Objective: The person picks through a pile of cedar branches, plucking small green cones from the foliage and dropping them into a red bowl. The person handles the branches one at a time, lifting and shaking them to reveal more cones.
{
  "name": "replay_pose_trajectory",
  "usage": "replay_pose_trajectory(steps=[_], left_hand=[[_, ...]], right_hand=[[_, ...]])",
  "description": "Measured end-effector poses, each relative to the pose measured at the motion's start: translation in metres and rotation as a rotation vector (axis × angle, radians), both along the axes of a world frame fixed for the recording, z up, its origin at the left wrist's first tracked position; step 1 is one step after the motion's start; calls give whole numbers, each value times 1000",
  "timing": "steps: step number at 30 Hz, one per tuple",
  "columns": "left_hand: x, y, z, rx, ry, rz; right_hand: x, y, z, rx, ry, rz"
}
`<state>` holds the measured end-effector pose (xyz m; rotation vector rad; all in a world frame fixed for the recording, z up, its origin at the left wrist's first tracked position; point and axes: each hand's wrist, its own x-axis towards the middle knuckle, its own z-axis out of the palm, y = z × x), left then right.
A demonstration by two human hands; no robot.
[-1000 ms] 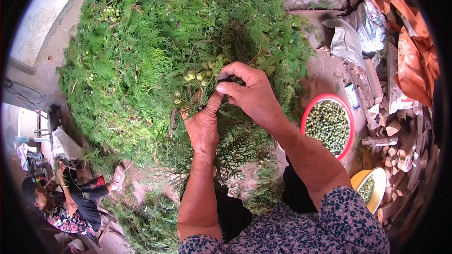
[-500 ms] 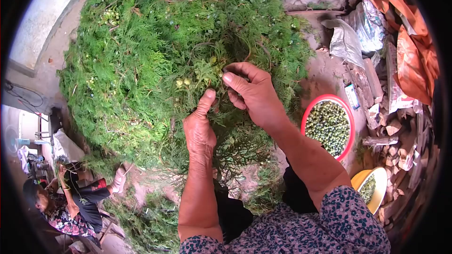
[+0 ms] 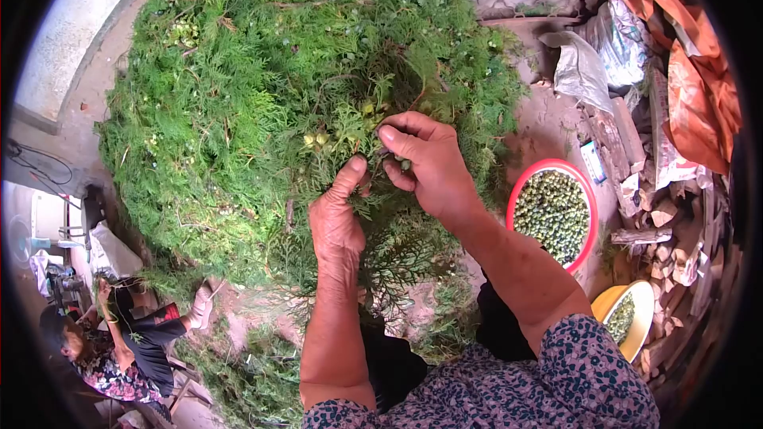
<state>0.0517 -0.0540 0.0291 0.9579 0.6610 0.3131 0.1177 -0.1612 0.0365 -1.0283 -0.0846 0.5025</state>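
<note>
A large heap of green conifer branches (image 3: 214,111) spreads in front of me. Near its middle, my left hand (image 3: 340,206) is closed round a leafy sprig (image 3: 346,129) that carries pale yellow-green cones (image 3: 316,141). My right hand (image 3: 425,159) is just to the right of it, thumb and forefinger pinched together at the sprig's edge. Small green cones (image 3: 405,165) show within the curled fingers of my right hand. What lies between the fingertips is too small to make out.
On the right stand a red-rimmed basin (image 3: 592,218) of green cones and a yellow basin (image 3: 645,326) holding more. Beyond them are stacked firewood (image 3: 664,258), a grey sack (image 3: 584,71) and orange sheeting (image 3: 695,95). Another person (image 3: 119,342) sits at the lower left, holding a sprig.
My right hand's lower fingers have shifted slightly, and green cones now show between them. My left hand has barely moved.
</note>
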Motion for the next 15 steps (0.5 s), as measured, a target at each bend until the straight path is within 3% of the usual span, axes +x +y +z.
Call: replay_pose_trajectory(steps=[2,8,9,12,15], left_hand=[[-1,-1,-2,-4,2,-7],[-2,1,0,-90,17,3],[-2,3,-4,-95,20,-5],[-2,6,-7,-115,5,-5],[-2,7,-7,-134,-27,8]], right_hand=[[1,0,-2,115,90,-4],[9,-7,3,149,74,-39],[6,-2,8,168,168,-91],[4,-4,5,240,92,-30],[6,-3,-1,24,-2,18]])
